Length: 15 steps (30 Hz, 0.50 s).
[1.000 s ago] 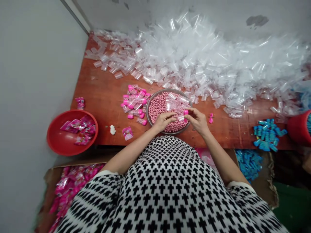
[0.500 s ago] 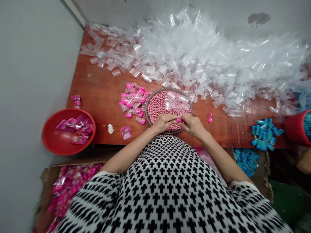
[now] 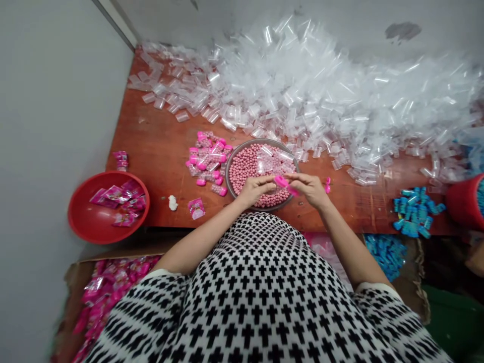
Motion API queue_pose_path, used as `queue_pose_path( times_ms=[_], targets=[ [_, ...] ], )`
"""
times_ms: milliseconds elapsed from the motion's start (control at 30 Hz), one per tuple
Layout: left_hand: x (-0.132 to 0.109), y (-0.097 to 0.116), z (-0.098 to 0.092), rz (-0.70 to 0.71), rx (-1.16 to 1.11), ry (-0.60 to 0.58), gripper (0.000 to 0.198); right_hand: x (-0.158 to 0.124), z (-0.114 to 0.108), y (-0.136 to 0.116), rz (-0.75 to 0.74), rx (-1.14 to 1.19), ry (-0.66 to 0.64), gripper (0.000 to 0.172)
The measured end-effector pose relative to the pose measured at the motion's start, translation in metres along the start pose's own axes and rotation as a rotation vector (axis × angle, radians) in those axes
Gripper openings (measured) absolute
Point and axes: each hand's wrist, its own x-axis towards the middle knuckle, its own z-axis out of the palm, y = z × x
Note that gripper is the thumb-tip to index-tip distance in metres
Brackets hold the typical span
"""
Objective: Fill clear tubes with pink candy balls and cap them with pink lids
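Observation:
My left hand [image 3: 257, 191] is over the front of a grey-rimmed bowl [image 3: 228, 176] of pink beads [image 3: 244, 169], its fingers pinched together; what they hold is not clear. My right hand [image 3: 310, 189] faces it from the right, fingers closed on a bright pink two-part plastic cap [image 3: 280, 181], slightly blurred, close to the left fingertips. Several clear plastic tubes [image 3: 266, 164] lie on the beads. Left of the bowl is a pile of bead-filled tubes with pink ends [image 3: 207, 157]. Another pink cap [image 3: 327, 185] lies just beyond my right hand.
A large heap of clear tubes [image 3: 302, 85] covers the back of the wooden table [image 3: 159, 146]. At left are a red bowl [image 3: 86, 214] with pink packets and a single packet [image 3: 196, 208]. Blue pieces [image 3: 414, 212] lie at right beside a red container [image 3: 463, 201].
My right hand has moved slightly right and its fingers have straightened. More of the pink cap now shows between the hands. The left hand has barely moved.

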Motion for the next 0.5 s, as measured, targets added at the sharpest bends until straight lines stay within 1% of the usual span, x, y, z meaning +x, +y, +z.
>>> queue_pose_path(
  times_ms=[67, 133, 233, 300, 367, 433, 500],
  targets=[
    [-0.001, 0.002, -0.001, -0.024, -0.091, 0.080, 0.051, -0.005, -0.003, 0.006, 0.079, 0.225, 0.042, 0.043],
    [-0.001, 0.003, -0.002, -0.033, -0.121, 0.118, 0.052, -0.010, -0.003, 0.014, 0.137, 0.354, 0.050, 0.045],
    [-0.003, 0.000, -0.005, 0.007, -0.039, 0.077, 0.047, -0.012, 0.003, 0.021, 0.185, 0.438, 0.096, 0.039],
    [-0.004, -0.001, -0.005, 0.071, 0.081, 0.026, 0.038, -0.010, 0.008, 0.020, 0.200, 0.494, 0.100, 0.041],
    [-0.006, -0.002, -0.004, 0.157, 0.213, -0.007, 0.028, -0.006, 0.011, 0.014, 0.252, 0.547, 0.010, 0.046],
    [-0.008, -0.003, -0.002, 0.229, 0.302, -0.008, 0.021, -0.002, 0.016, 0.007, 0.338, 0.587, -0.137, 0.049],
    [-0.011, -0.004, 0.001, 0.263, 0.318, 0.012, 0.020, 0.001, 0.023, 0.002, 0.414, 0.618, -0.226, 0.046]
  ],
)
